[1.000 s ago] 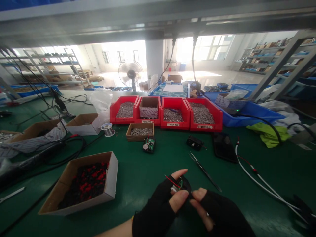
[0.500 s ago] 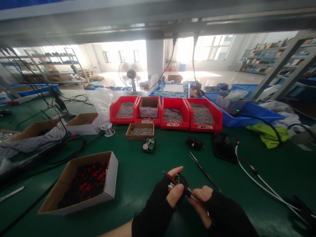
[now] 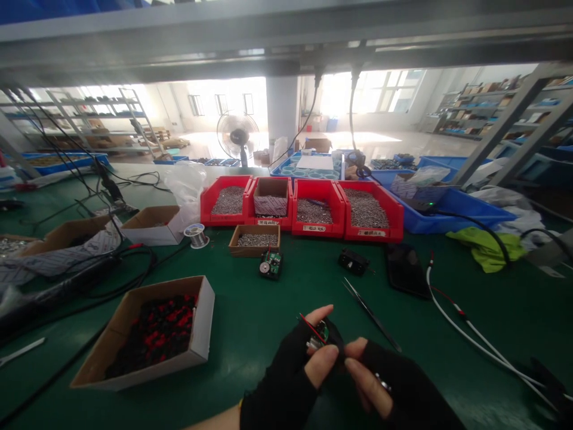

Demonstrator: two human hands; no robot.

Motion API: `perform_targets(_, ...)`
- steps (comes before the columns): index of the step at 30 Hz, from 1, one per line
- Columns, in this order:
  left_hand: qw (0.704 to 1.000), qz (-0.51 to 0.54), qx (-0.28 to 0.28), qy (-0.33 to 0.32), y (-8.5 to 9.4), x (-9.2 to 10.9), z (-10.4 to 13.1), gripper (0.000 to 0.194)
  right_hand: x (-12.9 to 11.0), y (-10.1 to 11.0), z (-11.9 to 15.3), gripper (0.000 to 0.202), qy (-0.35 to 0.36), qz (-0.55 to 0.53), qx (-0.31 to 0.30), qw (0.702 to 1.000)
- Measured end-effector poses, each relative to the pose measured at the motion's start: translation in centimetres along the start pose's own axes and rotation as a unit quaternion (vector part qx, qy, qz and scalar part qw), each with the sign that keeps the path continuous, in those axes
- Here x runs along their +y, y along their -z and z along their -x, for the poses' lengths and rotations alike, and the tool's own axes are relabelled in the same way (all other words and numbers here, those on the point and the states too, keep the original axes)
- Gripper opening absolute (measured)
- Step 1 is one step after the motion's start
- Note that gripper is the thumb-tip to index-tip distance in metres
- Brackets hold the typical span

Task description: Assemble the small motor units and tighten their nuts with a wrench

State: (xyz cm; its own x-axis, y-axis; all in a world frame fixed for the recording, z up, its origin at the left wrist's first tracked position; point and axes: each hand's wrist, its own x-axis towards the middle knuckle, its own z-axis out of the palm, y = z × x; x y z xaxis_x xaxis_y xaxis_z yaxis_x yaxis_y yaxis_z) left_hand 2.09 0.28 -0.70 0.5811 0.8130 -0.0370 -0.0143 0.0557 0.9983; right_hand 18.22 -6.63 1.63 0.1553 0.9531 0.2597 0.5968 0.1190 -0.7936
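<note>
My left hand (image 3: 308, 361), in a black fingerless glove, is closed around a small black housing with a green circuit board (image 3: 321, 330), a red wire and a silver cylinder. My right hand (image 3: 373, 373), gloved the same way, has thumb and fingertips pinched against the housing's right side. A bit of shiny metal (image 3: 383, 382) shows between its fingers; the rest is hidden. Beyond the hands lie metal tweezers (image 3: 371, 313), a black housing (image 3: 353, 261) and another unit with a green board (image 3: 271, 264).
Red bins (image 3: 317, 209) of small metal parts line the back, with a small cardboard box (image 3: 255, 240) before them. At left stand a box of red and black parts (image 3: 208, 322) and a solder spool (image 3: 196, 236). A dark phone-like slab (image 3: 407, 270) and white cables (image 3: 486, 340) lie right.
My right fingers have shifted in against the housing, and the silver shaft seen between the hands is now hidden. My left hand keeps its hold almost unmoved.
</note>
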Motion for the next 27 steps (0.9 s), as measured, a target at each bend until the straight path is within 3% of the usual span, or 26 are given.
perform_targets(1,1.0,0.0,0.005,0.008,-0.1,0.1,0.0,0.078,0.6,0.0,-0.1,0.022,0.125,0.101,0.059,0.985)
perform_targets(3,1.0,-0.007,0.007,0.012,-0.1,0.3,0.0,0.081,2.1,0.1,-0.3,0.016,0.315,0.258,0.151,0.901)
perform_targets(4,1.0,-0.013,0.004,0.008,-0.2,0.5,0.0,0.081,2.7,0.2,-0.3,0.015,0.359,0.302,0.172,0.866)
perform_targets(5,1.0,-0.02,-0.001,0.002,-0.2,0.6,0.1,0.079,3.2,0.3,-0.3,0.015,0.377,0.322,0.178,0.85)
perform_targets(6,1.0,-0.03,-0.004,-0.005,-0.1,0.8,0.1,0.078,3.5,0.4,-0.2,0.016,0.375,0.319,0.168,0.854)
perform_targets(8,0.999,-0.049,-0.011,-0.013,0.0,1.2,0.2,0.075,3.6,0.4,0.1,0.017,0.334,0.264,0.107,0.898)
perform_targets(11,0.998,-0.061,-0.023,-0.016,0.3,1.5,0.4,0.071,2.9,-0.2,0.6,0.021,0.191,0.145,0.035,0.97)
perform_targets(13,0.995,-0.09,-0.021,-0.049,0.6,1.3,0.4,0.067,2.3,-0.5,0.7,0.03,0.105,0.082,0.032,0.991)
perform_targets(15,0.982,-0.151,-0.006,-0.11,0.9,0.9,0.3,0.065,2.0,-0.4,0.4,0.033,0.084,0.047,0.024,0.995)
perform_targets(20,0.955,-0.219,0.052,-0.195,1.3,0.5,0.2,0.079,3.8,0.5,-0.5,0.023,0.17,0.081,-0.065,0.98)
perform_targets(22,0.949,-0.222,0.067,-0.212,1.3,0.6,0.2,0.081,4.4,0.4,-0.4,0.021,0.181,0.101,-0.043,0.977)
perform_targets(25,0.927,-0.264,0.098,-0.247,1.2,0.8,0.3,0.078,4.0,0.2,-0.3,0.023,0.128,0.064,0.021,0.99)
perform_targets(27,0.913,-0.294,0.12,-0.258,1.3,1.1,0.5,0.08,3.0,0.7,-0.5,0.026,0.061,0.017,-0.029,0.998)
